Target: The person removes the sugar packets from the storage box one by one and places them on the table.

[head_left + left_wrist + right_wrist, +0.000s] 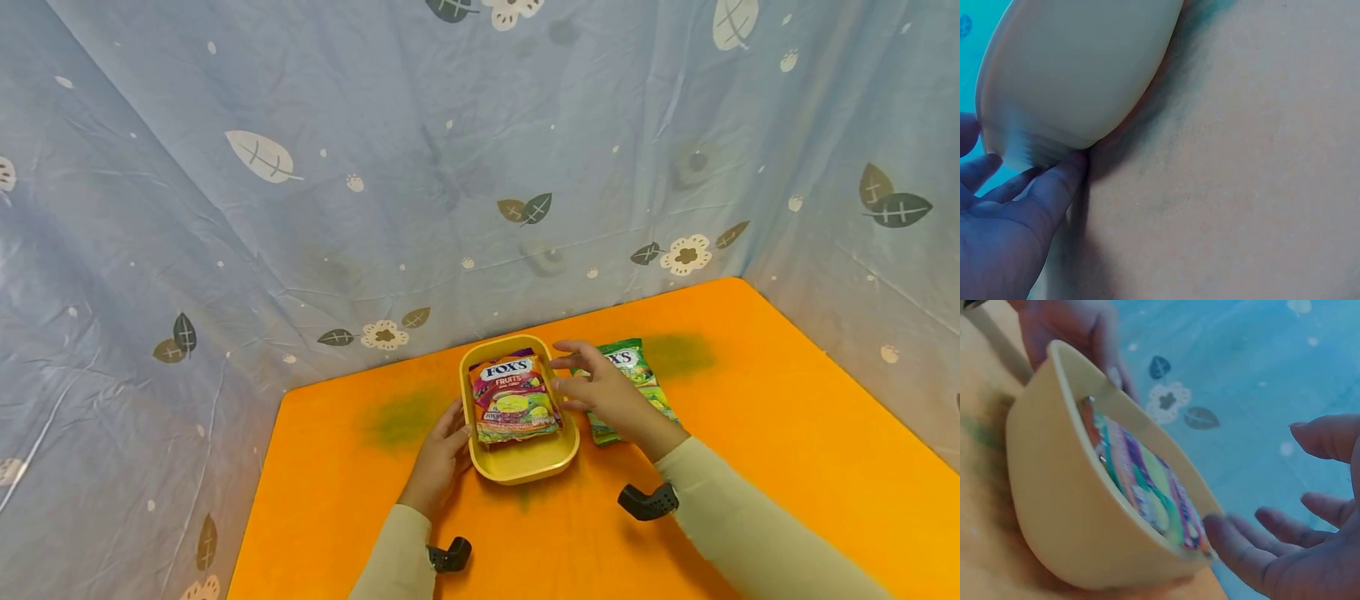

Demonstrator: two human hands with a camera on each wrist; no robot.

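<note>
My left hand (441,454) rests against the left outer wall of a yellow plastic tub (525,468). In the left wrist view, its extended fingers (1047,187) touch the tub's wall. Inside the tub lies an orange and purple Fox's Fruits candy bag (513,400), and a dark purple edge shows behind it. My right hand (600,387) is spread at the tub's right rim, holding nothing. Its fingertips (1219,534) come right up to the rim in the right wrist view. Beneath that hand, a green Fox's candy bag (630,367) lies on the table, partly hidden.
An orange cloth (750,400) with dark green patches covers the table. A pale blue curtain (450,167) with leaves and flowers hangs along the back and both sides. A black wrist mount (648,502) sticks out from the right sleeve, another from the left.
</note>
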